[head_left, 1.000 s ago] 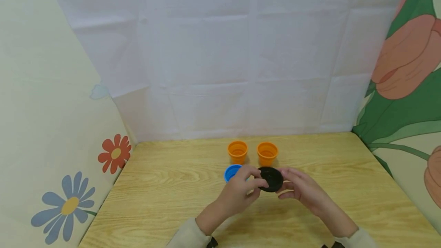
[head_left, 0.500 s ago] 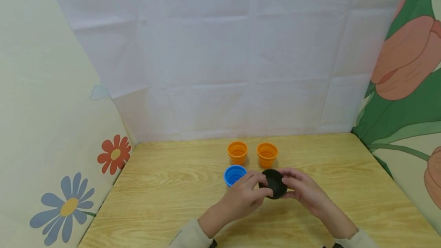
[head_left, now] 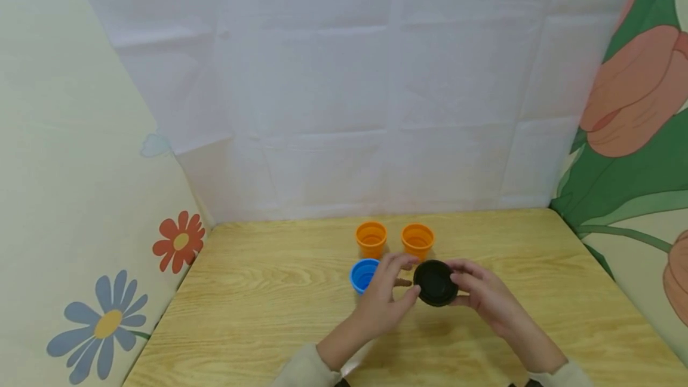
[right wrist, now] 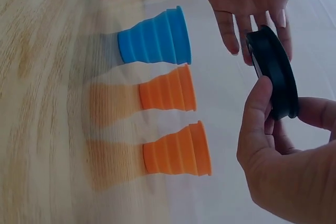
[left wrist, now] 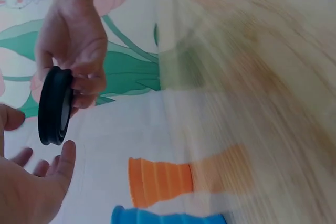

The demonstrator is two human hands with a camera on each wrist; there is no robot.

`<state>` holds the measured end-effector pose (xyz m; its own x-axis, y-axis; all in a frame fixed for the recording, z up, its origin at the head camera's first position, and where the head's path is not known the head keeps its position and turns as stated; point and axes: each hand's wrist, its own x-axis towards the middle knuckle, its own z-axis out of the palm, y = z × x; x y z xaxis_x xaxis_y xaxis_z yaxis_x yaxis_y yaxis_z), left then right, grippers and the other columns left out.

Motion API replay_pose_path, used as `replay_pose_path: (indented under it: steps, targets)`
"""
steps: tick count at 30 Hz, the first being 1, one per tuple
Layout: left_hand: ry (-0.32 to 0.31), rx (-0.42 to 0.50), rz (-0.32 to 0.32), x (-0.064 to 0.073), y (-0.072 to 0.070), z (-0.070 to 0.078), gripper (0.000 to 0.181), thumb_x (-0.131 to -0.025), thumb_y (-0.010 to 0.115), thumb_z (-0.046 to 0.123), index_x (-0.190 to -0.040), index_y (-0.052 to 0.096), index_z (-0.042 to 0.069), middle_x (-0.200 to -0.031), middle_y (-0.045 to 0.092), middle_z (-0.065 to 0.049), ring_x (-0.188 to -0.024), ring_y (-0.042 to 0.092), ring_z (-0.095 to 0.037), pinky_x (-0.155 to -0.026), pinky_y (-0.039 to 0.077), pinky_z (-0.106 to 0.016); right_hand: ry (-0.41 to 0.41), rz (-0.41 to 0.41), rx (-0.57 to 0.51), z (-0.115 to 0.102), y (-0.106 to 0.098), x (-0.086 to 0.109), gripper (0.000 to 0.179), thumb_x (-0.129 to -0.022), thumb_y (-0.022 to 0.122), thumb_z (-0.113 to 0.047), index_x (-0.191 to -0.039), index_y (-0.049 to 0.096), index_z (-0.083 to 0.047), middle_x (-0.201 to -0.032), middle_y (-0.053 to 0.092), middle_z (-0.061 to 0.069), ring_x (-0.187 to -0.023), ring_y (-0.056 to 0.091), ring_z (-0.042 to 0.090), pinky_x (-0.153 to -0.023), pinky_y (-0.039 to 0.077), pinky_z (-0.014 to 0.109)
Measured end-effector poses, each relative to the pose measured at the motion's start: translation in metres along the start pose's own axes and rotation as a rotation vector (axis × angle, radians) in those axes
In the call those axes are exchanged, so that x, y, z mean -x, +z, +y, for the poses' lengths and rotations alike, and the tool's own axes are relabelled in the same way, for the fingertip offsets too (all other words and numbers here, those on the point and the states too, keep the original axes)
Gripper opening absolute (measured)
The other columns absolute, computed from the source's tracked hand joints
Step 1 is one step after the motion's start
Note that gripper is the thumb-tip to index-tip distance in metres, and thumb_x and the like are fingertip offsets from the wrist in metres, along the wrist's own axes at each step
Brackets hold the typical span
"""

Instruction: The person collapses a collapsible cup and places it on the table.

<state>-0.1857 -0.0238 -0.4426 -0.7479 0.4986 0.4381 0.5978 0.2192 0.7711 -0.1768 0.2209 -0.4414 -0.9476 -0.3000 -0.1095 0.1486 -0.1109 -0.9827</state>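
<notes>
A black collapsible cup [head_left: 436, 283], squashed into a flat ring-like disc, is held above the table with its round face tilted up toward the head camera. My right hand [head_left: 493, 302] pinches its right edge; in the right wrist view the thumb and fingers of this hand [right wrist: 289, 171] grip the lower end of the cup [right wrist: 273, 72]. On the opposite side my left hand [head_left: 378, 303] has its fingers spread, the thumb tip right at the cup's rim. The left wrist view shows these left fingers [left wrist: 65, 166] apart below the disc.
Just left of the hands a blue collapsible cup [right wrist: 155, 38] stands extended, partly covered by the left hand in the head view. Two orange collapsible cups [head_left: 371, 246] [head_left: 417, 237] stand upright behind it. The wood-grain table [head_left: 258, 291] meets a white cloth backdrop [head_left: 333, 106].
My left fingers, earlier curled over the black cup's rim, have spread away from it. The cup has shifted slightly right with my right hand and looks flatter than half a second ago.
</notes>
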Motion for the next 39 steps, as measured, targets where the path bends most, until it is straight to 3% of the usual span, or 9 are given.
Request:
replay_pose_path:
  steps: [4,6,9,13,17,25,34,39]
  targets:
    - [-0.206,0.187,0.019,-0.007,0.006,0.004,0.047,-0.099,0.063,0.008,-0.144,0.047,0.008,-0.141,0.045,-0.015,-0.118,0.058,-0.03,-0.087,0.058,-0.025,-0.032,0.006,-0.007,0.0,-0.002,0.001,0.036,-0.105,0.054,-0.017,-0.134,0.052,0.003,-0.12,0.064,0.001,-0.107,0.066,0.015,-0.088,0.059,0.036]
    - [-0.284,0.279,0.015,-0.01,0.009,0.005,0.047,-0.098,0.062,0.006,-0.143,0.048,0.005,-0.139,0.048,-0.016,-0.113,0.06,-0.026,-0.085,0.06,-0.028,-0.039,0.013,-0.013,0.0,-0.003,0.002,0.032,-0.104,0.055,-0.016,-0.132,0.054,0.001,-0.119,0.065,0.0,-0.107,0.066,0.014,-0.087,0.059,0.036]
    - [-0.369,0.436,0.003,-0.014,0.014,0.005,0.046,-0.098,0.06,0.002,-0.142,0.048,-0.001,-0.131,0.052,-0.018,-0.104,0.061,-0.021,-0.083,0.062,-0.037,-0.032,0.031,-0.011,-0.001,-0.003,0.002,0.03,-0.104,0.055,-0.016,-0.13,0.055,-0.001,-0.119,0.064,-0.001,-0.107,0.065,0.013,-0.087,0.06,0.036]
    - [-0.434,0.547,-0.007,-0.018,0.02,0.003,0.045,-0.097,0.059,-0.002,-0.141,0.049,-0.001,-0.12,0.054,-0.014,-0.094,0.061,-0.017,-0.081,0.062,-0.037,-0.016,0.059,0.004,-0.001,-0.006,0.002,0.033,-0.104,0.055,-0.017,-0.132,0.053,0.001,-0.12,0.064,0.0,-0.107,0.064,0.013,-0.087,0.059,0.036]
    - [-0.461,0.571,-0.008,-0.021,0.025,0.0,0.044,-0.097,0.059,-0.003,-0.14,0.051,0.001,-0.117,0.053,-0.013,-0.091,0.061,-0.016,-0.081,0.062,-0.038,0.002,0.085,0.021,0.001,-0.01,0.001,0.035,-0.104,0.055,-0.017,-0.134,0.052,0.002,-0.12,0.063,0.002,-0.107,0.064,0.014,-0.087,0.059,0.036]
    - [-0.522,0.6,0.017,-0.029,0.043,-0.016,0.047,-0.092,0.058,-0.007,-0.138,0.051,-0.003,-0.115,0.054,-0.013,-0.087,0.061,-0.016,-0.086,0.06,-0.051,0.061,0.104,0.081,0.008,-0.025,-0.004,0.042,-0.105,0.055,-0.02,-0.139,0.05,0.004,-0.125,0.061,0.005,-0.108,0.062,0.015,-0.088,0.059,0.038]
    - [-0.573,0.585,0.029,-0.035,0.061,-0.033,0.048,-0.089,0.059,-0.01,-0.137,0.053,-0.003,-0.113,0.056,-0.013,-0.087,0.06,-0.019,-0.084,0.061,-0.048,0.134,0.161,0.143,0.019,-0.039,-0.009,0.049,-0.104,0.056,-0.018,-0.143,0.045,0.007,-0.137,0.054,0.022,-0.107,0.063,0.021,-0.088,0.059,0.043]
    - [-0.576,0.549,0.006,-0.039,0.071,-0.045,0.047,-0.089,0.06,-0.009,-0.135,0.055,-0.003,-0.108,0.057,-0.01,-0.086,0.061,-0.016,-0.08,0.062,-0.037,0.143,0.158,0.168,0.024,-0.048,-0.01,0.051,-0.103,0.055,-0.015,-0.145,0.041,0.01,-0.14,0.052,0.027,-0.108,0.064,0.022,-0.087,0.06,0.041]
